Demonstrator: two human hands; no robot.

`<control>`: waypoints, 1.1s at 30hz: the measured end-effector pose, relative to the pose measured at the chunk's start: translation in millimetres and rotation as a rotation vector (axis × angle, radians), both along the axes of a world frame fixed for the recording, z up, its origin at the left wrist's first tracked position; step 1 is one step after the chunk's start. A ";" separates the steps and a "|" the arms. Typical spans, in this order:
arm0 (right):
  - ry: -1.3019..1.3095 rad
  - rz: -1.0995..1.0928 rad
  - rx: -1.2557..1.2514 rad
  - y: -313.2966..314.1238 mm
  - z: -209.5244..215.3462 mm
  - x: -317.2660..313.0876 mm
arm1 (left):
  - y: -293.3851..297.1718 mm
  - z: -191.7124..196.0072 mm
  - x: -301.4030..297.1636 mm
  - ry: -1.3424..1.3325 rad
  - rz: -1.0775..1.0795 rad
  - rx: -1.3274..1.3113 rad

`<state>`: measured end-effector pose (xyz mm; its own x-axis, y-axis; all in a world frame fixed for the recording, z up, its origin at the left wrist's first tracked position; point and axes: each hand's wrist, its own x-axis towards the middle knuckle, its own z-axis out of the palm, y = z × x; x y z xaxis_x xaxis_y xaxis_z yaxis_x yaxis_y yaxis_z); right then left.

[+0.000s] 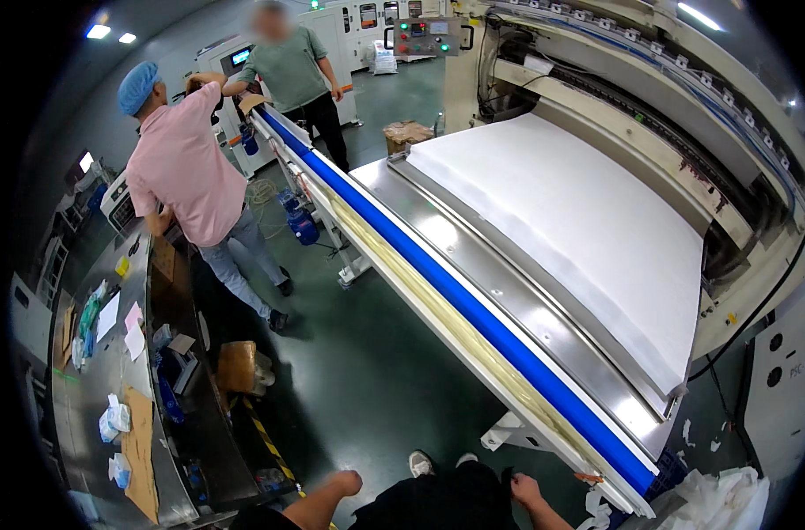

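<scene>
Black clothing (438, 508) fills the near middle, with two shoes (420, 463) just past it. Either side is one hand: the left hand (346, 482) is curled into a loose fist, its inside hidden, so I cannot tell if it has hold of anything; the right hand (526, 488) is half curled beside a dark patch, and I cannot tell whether it grips that. Crumpled plastic (716, 503) lies by the near end of a white frame (637, 505). Along that frame, near the right hand, run one blue strip (544, 380) and one yellowish band (508, 378), their long axes pointing from near right to far left. Past the strip, one white sheet (579, 230) lies on a steel bed (526, 318), its front edge roughly parallel to the strip. Leftward, one counter (106, 367) carries one cardboard piece (142, 450) along its near right edge, and two white papers (109, 315) and one pink paper (133, 315) farther up. Two people, in a pink shirt (186, 168) and a green shirt (288, 75), stand at the frame's far end.
</scene>
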<state>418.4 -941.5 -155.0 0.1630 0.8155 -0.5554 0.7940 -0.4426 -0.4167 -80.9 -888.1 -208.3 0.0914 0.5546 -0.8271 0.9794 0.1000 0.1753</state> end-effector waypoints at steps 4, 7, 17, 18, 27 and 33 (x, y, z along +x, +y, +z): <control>0.094 0.113 -0.019 66.5 48.2 -37.8 | -20.5 -16.9 -5.5 -0.047 0.061 -0.037; 0.096 0.275 0.004 116.9 76.4 -67.5 | -20.4 -5.7 12.8 -0.205 0.194 -0.046; 0.354 0.519 0.218 292.2 163.1 -162.1 | 23.0 -33.6 -65.7 -0.280 0.238 0.173; 0.376 0.529 0.229 308.6 170.5 -167.4 | 37.7 -31.1 -80.8 -0.346 0.206 0.283; 0.467 0.326 0.303 458.9 208.7 -149.8 | 322.5 151.0 -3.4 -0.293 0.545 0.869; 0.440 0.154 0.294 530.9 211.3 -136.7 | 467.6 233.2 44.3 -0.585 0.505 1.100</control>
